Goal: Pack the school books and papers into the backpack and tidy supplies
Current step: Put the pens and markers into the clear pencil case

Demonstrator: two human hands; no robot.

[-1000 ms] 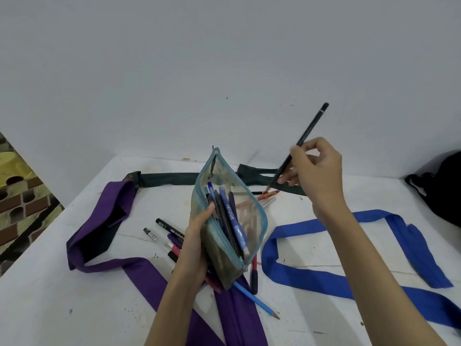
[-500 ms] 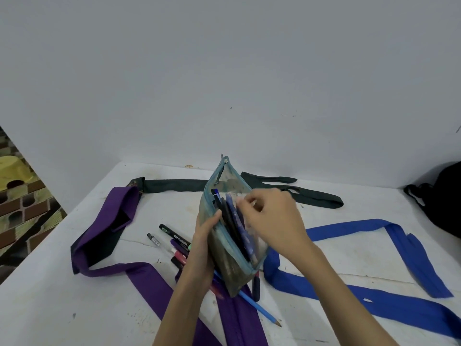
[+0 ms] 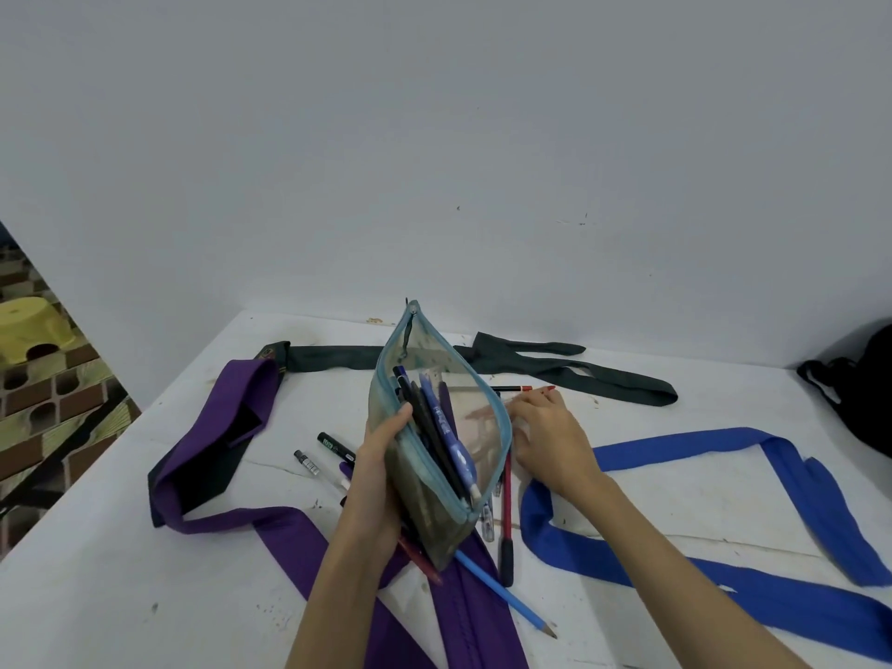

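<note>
- Gripped upright in the left hand (image 3: 381,470), one clear pencil pouch (image 3: 437,427) with a teal zip gapes open; the thumb hooks over its near rim, and several pens and pencils stand inside.
- Right hand (image 3: 550,437) lies just right of the pouch, fingers stretched flat and relaxed on the table, fingertips reaching a red pencil (image 3: 519,388); it holds nothing.
- Below the grip lie one blue pencil (image 3: 507,596) and one red pen (image 3: 507,514); left of it, two markers (image 3: 335,446).
- Three cloth bands lie around: purple (image 3: 227,427), blue (image 3: 724,577), dark green (image 3: 569,366).
- One black backpack (image 3: 864,398) sits far right.
- White scuffed table (image 3: 120,596), plain pale wall (image 3: 434,137) behind.
</note>
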